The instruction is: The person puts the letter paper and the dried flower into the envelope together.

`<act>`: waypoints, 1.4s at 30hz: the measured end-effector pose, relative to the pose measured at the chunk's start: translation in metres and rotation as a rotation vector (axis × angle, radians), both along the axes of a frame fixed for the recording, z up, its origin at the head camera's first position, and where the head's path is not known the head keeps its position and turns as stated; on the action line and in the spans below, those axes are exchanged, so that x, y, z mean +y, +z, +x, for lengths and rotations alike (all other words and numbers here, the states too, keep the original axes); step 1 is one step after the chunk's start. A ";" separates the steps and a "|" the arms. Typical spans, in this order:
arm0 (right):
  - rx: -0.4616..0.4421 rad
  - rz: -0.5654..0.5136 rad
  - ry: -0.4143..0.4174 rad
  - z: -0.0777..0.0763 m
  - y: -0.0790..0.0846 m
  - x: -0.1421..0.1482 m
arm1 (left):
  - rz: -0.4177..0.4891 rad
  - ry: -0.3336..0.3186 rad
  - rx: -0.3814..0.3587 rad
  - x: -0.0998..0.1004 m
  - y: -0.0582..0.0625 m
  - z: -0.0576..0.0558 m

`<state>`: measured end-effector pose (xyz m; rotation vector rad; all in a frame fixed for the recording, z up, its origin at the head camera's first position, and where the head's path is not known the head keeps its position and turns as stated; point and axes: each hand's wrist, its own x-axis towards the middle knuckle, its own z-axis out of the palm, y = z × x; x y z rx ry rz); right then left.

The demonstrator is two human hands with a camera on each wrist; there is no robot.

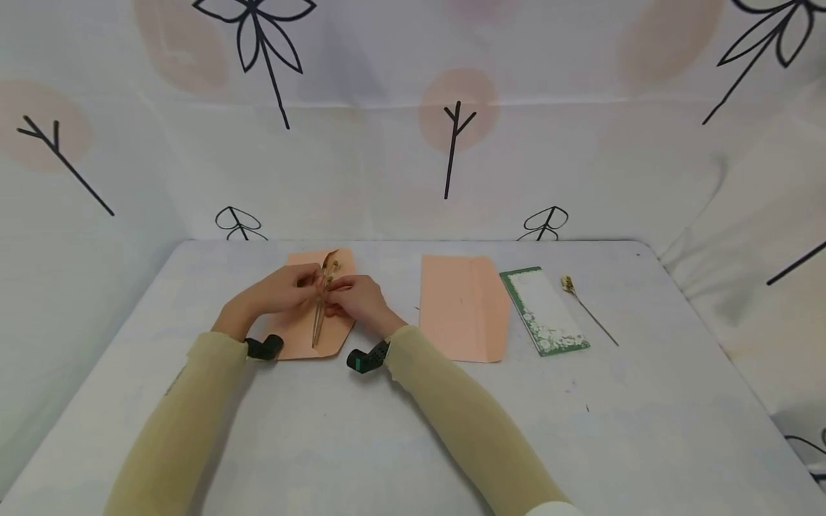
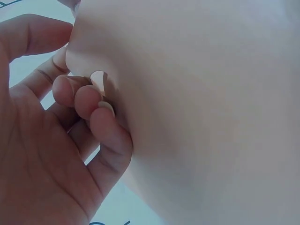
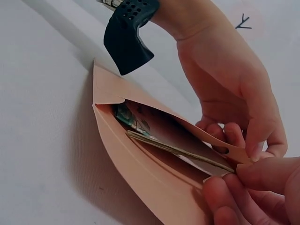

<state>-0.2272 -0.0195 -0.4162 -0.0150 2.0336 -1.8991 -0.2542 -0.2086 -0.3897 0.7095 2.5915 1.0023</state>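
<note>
Peach envelope (image 3: 154,183) gapes, mouth edges pinched by left fingers (image 2: 112,131), right fingers (image 3: 222,197).

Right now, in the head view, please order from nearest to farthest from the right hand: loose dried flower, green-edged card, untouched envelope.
From the right hand:
1. Untouched envelope: to its right.
2. Green-edged card: right of that envelope.
3. Loose dried flower: farthest right, beyond the card.
</note>
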 end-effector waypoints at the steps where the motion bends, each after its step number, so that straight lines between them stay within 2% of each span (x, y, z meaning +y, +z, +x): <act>1: 0.001 0.000 0.000 0.000 0.000 0.000 | 0.000 0.003 -0.001 0.000 0.001 0.000; 11: 0.085 0.088 -0.003 0.003 0.001 -0.002 | -0.023 0.004 -0.021 0.002 0.006 0.001; 19: 0.166 0.230 0.010 0.002 0.001 -0.003 | -0.039 0.014 -0.016 0.002 0.007 0.000; 30: 0.224 0.282 0.024 0.002 -0.001 -0.003 | -0.037 0.016 -0.016 0.002 0.007 0.001; 38: 0.289 0.380 0.096 0.003 -0.002 0.001 | -0.018 0.015 -0.049 0.000 0.003 0.001; 42: 0.290 0.379 0.144 0.002 -0.004 0.004 | -0.018 0.019 -0.056 -0.001 0.001 0.000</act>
